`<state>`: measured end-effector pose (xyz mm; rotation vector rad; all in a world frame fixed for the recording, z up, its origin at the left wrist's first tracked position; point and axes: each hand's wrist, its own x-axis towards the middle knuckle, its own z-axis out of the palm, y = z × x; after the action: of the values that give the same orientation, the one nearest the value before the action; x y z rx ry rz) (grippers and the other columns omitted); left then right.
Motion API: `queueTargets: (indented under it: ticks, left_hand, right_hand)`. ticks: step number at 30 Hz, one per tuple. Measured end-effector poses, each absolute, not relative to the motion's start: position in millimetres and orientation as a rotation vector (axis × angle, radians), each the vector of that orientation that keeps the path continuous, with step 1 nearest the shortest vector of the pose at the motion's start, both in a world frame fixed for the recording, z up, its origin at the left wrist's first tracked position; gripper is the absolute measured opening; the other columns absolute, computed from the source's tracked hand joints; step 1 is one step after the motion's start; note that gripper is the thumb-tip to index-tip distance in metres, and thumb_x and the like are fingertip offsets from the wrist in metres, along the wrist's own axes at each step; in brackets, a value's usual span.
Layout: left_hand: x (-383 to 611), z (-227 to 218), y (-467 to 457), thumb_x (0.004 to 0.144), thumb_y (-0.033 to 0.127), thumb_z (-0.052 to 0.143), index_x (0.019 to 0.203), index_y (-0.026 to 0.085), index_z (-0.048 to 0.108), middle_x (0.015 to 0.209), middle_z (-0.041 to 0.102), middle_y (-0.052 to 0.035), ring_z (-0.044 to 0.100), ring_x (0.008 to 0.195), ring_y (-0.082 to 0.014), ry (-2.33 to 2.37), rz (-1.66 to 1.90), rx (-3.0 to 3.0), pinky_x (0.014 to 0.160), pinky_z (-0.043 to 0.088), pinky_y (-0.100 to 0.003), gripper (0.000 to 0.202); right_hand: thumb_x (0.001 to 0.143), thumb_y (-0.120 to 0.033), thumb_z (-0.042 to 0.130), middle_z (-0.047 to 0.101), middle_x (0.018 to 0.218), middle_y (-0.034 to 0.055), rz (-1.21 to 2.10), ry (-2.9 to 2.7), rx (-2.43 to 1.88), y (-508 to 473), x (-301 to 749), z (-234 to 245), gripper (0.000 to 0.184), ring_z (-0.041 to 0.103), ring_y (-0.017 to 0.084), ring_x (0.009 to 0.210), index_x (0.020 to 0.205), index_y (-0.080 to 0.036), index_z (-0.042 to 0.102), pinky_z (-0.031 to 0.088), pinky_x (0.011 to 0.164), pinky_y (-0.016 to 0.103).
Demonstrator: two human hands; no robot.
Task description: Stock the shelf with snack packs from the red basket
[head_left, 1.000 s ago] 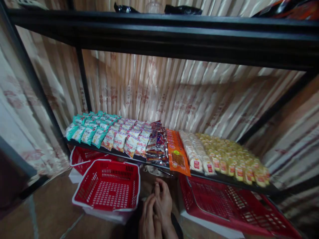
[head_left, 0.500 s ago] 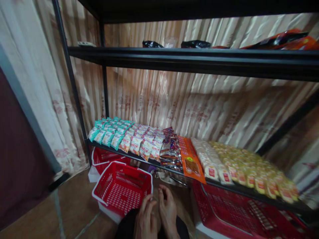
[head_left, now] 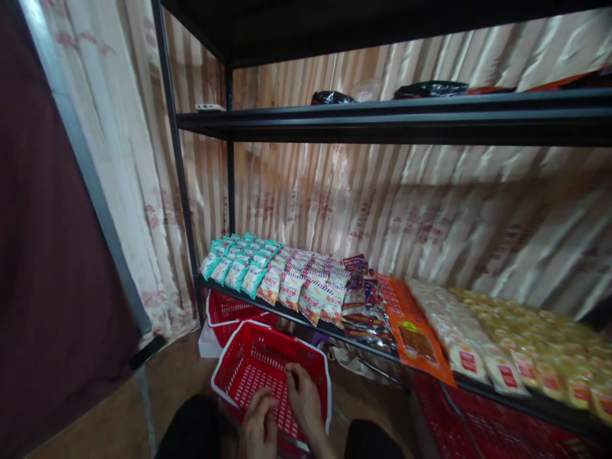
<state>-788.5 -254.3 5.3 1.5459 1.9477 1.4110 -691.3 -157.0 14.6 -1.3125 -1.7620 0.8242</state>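
Observation:
My left hand (head_left: 257,426) and my right hand (head_left: 303,400) are low in the view, close together over an empty red plastic basket (head_left: 248,363). The right hand's fingers curl near the basket's inner wall; the left hand's fingers are bent beside it. Whether either hand grips the basket I cannot make out. Just beyond, the low black shelf (head_left: 306,320) carries rows of snack packets: teal ones (head_left: 234,258), red-and-white striped ones (head_left: 306,284), dark foil ones (head_left: 361,299), an orange pack (head_left: 411,325) and pale and yellow ones (head_left: 507,331).
A second red basket (head_left: 224,309) sits under the shelf at left, another (head_left: 478,421) at lower right. An upper black shelf (head_left: 382,118) holds dark bags. A striped curtain (head_left: 358,197) hangs behind; a dark red panel (head_left: 43,274) stands at left. My knees show at the bottom.
The camera view has swung up and left. My hands, first pressed together between the baskets, have come over the red basket, which now lies directly under them.

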Motion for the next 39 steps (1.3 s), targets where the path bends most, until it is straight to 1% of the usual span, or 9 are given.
queueTargets:
  ticks: [7, 12, 17, 21, 24, 27, 33, 36, 39]
  left_hand:
    - [-819.6, 14.3, -242.3, 0.073, 0.009, 0.038, 0.081, 0.018, 0.066, 0.094, 0.068, -0.0084, 0.064, 0.091, -0.0188, 1.936, 1.306, 1.434, 0.085, 0.051, -0.032, 0.030]
    - [-816.2, 25.8, -222.0, 0.074, 0.001, 0.035, 0.085, 0.017, 0.063, 0.096, 0.065, -0.0072, 0.060, 0.094, -0.0163, 1.855, 1.133, 1.550, 0.087, 0.047, -0.031, 0.034]
    - [-816.2, 24.1, -212.5, 0.076, 0.000, 0.035, 0.083, 0.014, 0.062, 0.098, 0.062, -0.0080, 0.058, 0.094, -0.0154, 1.758, 0.929, 1.647, 0.086, 0.044, -0.027, 0.032]
    - [-827.9, 16.4, -208.2, 0.076, -0.001, 0.036, 0.086, 0.015, 0.063, 0.100, 0.062, -0.0071, 0.057, 0.096, -0.0147, 1.712, 0.830, 1.683, 0.087, 0.043, -0.026, 0.032]
    - [-839.8, 17.3, -199.4, 0.078, 0.001, 0.036, 0.089, 0.016, 0.062, 0.101, 0.061, -0.0056, 0.057, 0.097, -0.0138, 1.692, 0.808, 1.704, 0.089, 0.042, -0.025, 0.032]
    - [-849.7, 22.1, -187.8, 0.078, 0.003, 0.036, 0.086, 0.017, 0.062, 0.099, 0.061, -0.0049, 0.056, 0.096, -0.0139, 1.653, 0.829, 1.740, 0.088, 0.042, -0.025, 0.031]
    - [-864.5, 20.1, -174.9, 0.073, -0.001, 0.038, 0.085, 0.016, 0.062, 0.098, 0.060, -0.0052, 0.057, 0.094, -0.0138, 1.604, 0.862, 1.755, 0.088, 0.043, -0.025, 0.033]
    - [-875.9, 18.5, -169.8, 0.073, -0.001, 0.038, 0.086, 0.016, 0.063, 0.104, 0.060, -0.0066, 0.058, 0.098, -0.0141, 1.615, 0.858, 1.748, 0.091, 0.044, -0.027, 0.033]
    - [-891.6, 18.2, -159.0, 0.071, -0.002, 0.037, 0.090, 0.015, 0.064, 0.114, 0.059, -0.0085, 0.056, 0.108, -0.0149, 1.656, 0.889, 1.748, 0.097, 0.042, -0.028, 0.037]
  right_hand:
    - [0.074, -0.032, 0.044, 0.072, 0.084, 0.0054, 0.834, -1.784, -1.183, -141.9, -734.7, 24.0, 0.024, 0.067, 0.020, 0.082, 0.079, -0.022, 0.065, 0.050, 0.079, 0.032]
    - [0.073, -0.033, 0.044, 0.072, 0.083, 0.0051, 0.826, -1.785, -1.233, -136.2, -725.9, 25.6, 0.025, 0.067, 0.021, 0.078, 0.078, -0.022, 0.066, 0.050, 0.073, 0.031]
    - [0.073, -0.036, 0.043, 0.070, 0.069, 0.0041, 0.842, -1.782, -1.346, -140.6, -719.9, 9.0, 0.025, 0.066, 0.020, 0.065, 0.071, -0.022, 0.064, 0.048, 0.064, 0.029]
    - [0.072, -0.035, 0.043, 0.071, 0.070, 0.0054, 0.845, -1.779, -1.396, -142.1, -721.9, -4.4, 0.026, 0.066, 0.021, 0.067, 0.070, -0.022, 0.065, 0.046, 0.063, 0.029]
    - [0.072, -0.036, 0.044, 0.071, 0.069, 0.0056, 0.841, -1.729, -1.420, -141.9, -722.2, -10.8, 0.025, 0.066, 0.022, 0.066, 0.068, -0.022, 0.064, 0.046, 0.063, 0.029]
    - [0.072, -0.036, 0.044, 0.070, 0.067, 0.0047, 0.834, -1.719, -1.447, -141.8, -722.4, -14.1, 0.024, 0.066, 0.021, 0.065, 0.067, -0.023, 0.064, 0.046, 0.062, 0.029]
    - [0.071, -0.036, 0.045, 0.068, 0.063, 0.0039, 0.807, -1.703, -1.462, -137.8, -731.7, -11.2, 0.023, 0.065, 0.021, 0.062, 0.063, -0.023, 0.062, 0.046, 0.060, 0.029]
    - [0.073, -0.037, 0.045, 0.069, 0.065, 0.0043, 0.779, -1.719, -1.458, -131.7, -743.2, -4.3, 0.025, 0.065, 0.022, 0.062, 0.063, -0.023, 0.062, 0.046, 0.060, 0.030]
    - [0.075, -0.040, 0.044, 0.070, 0.069, 0.0055, 0.780, -1.769, -1.426, -120.0, -759.3, 7.4, 0.028, 0.065, 0.023, 0.065, 0.067, -0.022, 0.064, 0.048, 0.065, 0.032]
